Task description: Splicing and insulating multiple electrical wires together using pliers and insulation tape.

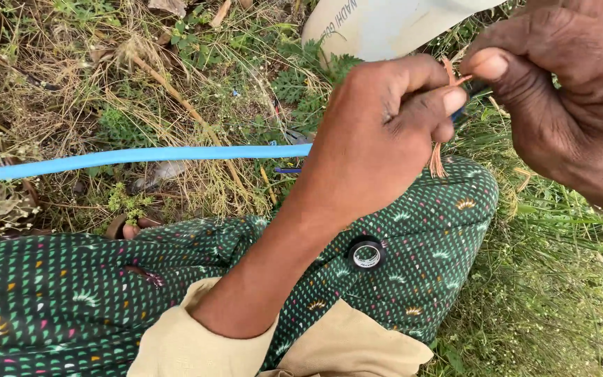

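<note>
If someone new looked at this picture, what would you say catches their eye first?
Most striking are the two bare hands at upper right: the left hand and the right hand pinch frayed copper-coloured wire strands between them. A bright blue plastic cable runs across the dry grass at left, and a small black tape roll rests on the green patterned cloth below.
</note>
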